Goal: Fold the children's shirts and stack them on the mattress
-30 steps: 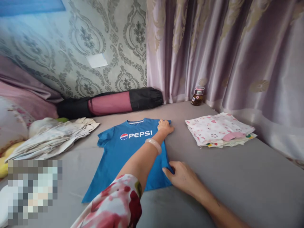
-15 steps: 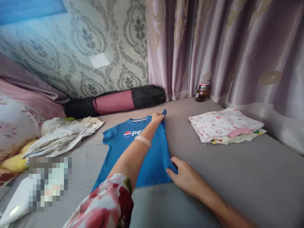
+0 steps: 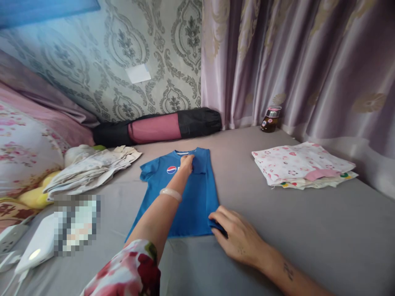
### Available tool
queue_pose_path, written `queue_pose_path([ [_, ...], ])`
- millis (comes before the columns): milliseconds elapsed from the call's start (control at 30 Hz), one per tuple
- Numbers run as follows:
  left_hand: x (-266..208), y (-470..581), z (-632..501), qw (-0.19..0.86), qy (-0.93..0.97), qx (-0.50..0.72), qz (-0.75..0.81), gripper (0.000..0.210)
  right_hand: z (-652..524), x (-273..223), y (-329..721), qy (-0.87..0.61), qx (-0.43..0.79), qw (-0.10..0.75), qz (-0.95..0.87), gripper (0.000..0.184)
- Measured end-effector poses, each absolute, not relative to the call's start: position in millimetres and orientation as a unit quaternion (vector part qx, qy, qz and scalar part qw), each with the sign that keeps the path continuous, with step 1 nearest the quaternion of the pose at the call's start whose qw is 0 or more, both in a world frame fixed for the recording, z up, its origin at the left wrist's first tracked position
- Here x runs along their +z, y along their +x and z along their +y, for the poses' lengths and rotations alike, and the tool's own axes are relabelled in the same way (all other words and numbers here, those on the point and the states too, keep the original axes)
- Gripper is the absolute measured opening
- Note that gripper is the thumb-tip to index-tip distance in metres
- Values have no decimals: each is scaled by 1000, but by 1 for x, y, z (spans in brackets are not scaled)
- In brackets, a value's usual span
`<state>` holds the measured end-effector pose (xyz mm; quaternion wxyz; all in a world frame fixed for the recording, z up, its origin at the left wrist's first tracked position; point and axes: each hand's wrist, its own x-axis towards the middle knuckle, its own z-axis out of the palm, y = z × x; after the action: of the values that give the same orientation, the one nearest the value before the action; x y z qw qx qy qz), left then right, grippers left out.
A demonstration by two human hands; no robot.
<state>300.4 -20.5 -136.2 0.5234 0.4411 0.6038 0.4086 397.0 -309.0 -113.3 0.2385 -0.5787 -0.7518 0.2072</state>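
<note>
A blue T-shirt [image 3: 191, 201] with a round red, white and blue logo lies spread on the grey bed sheet, neckline away from me. My left hand [image 3: 187, 164] reaches across it and is closed on the right sleeve, which is folded inward over the chest just below the collar. Most of the printed lettering is hidden by that hand and the fold. At the lower right corner of the T-shirt, my right hand [image 3: 236, 234] pinches the side edge near the hem between thumb and fingers.
Folded patterned clothes [image 3: 300, 164] lie to the right, with a dark jar [image 3: 270, 120] behind. A black and pink long bag [image 3: 156, 127] rests along the wall. To the left are folded pale clothes [image 3: 92, 172], a floral pillow [image 3: 24, 152] and a white device [image 3: 41, 240] with cables.
My left hand has brought the right sleeve inward from the shoulder onto the chest. My right hand keeps its pinch near the hem, with that edge shifted slightly inward. The view has turned slightly left.
</note>
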Motion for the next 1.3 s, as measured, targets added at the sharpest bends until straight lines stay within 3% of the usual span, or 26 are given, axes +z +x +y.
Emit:
queue_pose_path([
  [233, -145, 299, -22, 438, 507, 407, 621, 48, -307, -115, 395, -564, 145, 223, -782, 24],
  [367, -140, 303, -28, 201, 703, 376, 569, 48, -306, -119, 397, -562, 105, 233, -787, 31],
  [433, -141, 308, -33, 90, 821, 291, 483, 41, -307, -121, 399, -542, 105, 214, -806, 45],
  [500, -145, 314, -40, 53, 892, 200, 401, 41, -309, -124, 400, -525, 119, 182, -823, 55],
  [633, -156, 327, -47, 43, 926, 88, 365, 55, -312, -128, 402, -512, 160, 137, -833, 62],
  [800, -159, 334, -32, 76, 917, 39, 389, 64, -313, -124, 401, -512, 191, 123, -828, 64],
  [1300, -163, 342, 0, 25, 922, 54, 383, 63, -312, -132, 400, -515, 152, 135, -832, 65],
])
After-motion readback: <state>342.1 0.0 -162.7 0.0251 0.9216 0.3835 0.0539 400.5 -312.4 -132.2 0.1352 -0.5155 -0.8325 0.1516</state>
